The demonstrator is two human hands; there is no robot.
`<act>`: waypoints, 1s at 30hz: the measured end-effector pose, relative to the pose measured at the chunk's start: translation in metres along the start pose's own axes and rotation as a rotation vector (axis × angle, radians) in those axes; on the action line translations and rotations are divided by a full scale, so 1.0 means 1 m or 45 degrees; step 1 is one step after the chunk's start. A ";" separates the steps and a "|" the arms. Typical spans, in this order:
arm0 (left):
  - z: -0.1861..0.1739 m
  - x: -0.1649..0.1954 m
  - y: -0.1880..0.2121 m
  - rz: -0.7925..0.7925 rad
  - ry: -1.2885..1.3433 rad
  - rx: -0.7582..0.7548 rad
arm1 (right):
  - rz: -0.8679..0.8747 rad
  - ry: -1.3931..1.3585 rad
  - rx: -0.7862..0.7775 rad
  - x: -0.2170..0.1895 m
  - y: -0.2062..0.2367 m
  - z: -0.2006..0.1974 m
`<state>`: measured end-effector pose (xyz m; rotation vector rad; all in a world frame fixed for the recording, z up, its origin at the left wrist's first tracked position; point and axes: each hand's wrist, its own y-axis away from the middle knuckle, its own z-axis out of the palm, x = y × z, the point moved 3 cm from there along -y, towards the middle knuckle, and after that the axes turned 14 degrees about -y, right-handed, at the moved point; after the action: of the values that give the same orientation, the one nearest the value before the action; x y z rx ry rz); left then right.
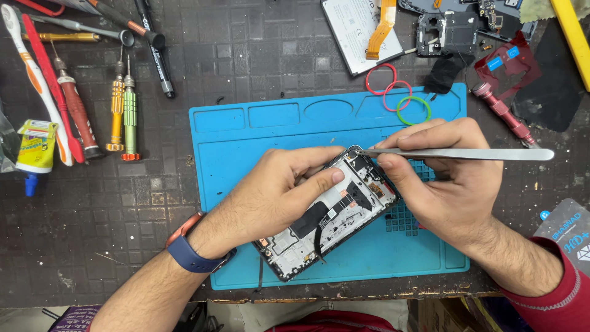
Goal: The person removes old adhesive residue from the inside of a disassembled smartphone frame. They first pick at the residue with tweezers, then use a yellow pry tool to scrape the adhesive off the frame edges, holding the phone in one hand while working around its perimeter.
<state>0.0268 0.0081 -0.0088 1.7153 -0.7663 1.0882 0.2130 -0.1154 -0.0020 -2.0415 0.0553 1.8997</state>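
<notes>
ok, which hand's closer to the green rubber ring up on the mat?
Right. The right hand, holding the tweezers, sits just below the green ring; the left hand steadies the opened phone further left.

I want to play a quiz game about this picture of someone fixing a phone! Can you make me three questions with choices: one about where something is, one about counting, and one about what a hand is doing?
1. Where does the open phone lie?
A. on the blue mat
B. on the floor
C. in a box

2. How many rubber rings lie at the top of the mat?
A. one
B. three
C. six

3. What is the right hand doing?
A. resting flat and empty
B. holding metal tweezers
C. holding a cup

Answers:
1. A, the phone sits on the mat under the left hand.
2. B, two red rings and one green.
3. B, the fingers pinch the tweezers, whose tip is at the phone's top edge.
</notes>
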 end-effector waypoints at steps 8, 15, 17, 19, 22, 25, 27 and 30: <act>0.000 0.002 -0.002 -0.071 -0.042 0.095 | -0.052 0.175 -0.001 -0.002 -0.003 0.003; 0.000 0.004 -0.002 -0.138 -0.142 0.095 | -0.088 0.176 -0.005 -0.006 -0.007 0.006; -0.001 0.003 -0.001 -0.180 -0.094 0.064 | -0.078 0.145 0.032 -0.006 -0.007 0.008; -0.002 0.004 -0.002 -0.173 -0.056 0.060 | -0.068 0.108 0.063 -0.006 -0.007 0.009; -0.003 0.006 -0.001 -0.123 -0.019 0.076 | -0.080 0.098 0.057 -0.005 -0.007 0.010; -0.002 0.005 -0.001 -0.120 0.008 0.064 | -0.128 0.151 0.027 -0.004 -0.005 0.011; 0.001 0.005 -0.001 -0.102 0.052 0.056 | -0.136 0.148 0.024 -0.003 -0.003 0.011; 0.005 0.005 0.001 -0.090 0.004 0.056 | -0.125 0.148 0.024 -0.002 -0.002 0.012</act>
<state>0.0301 0.0029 -0.0051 1.7643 -0.6789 1.0658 0.2020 -0.1110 -0.0002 -2.1001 0.0015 1.7154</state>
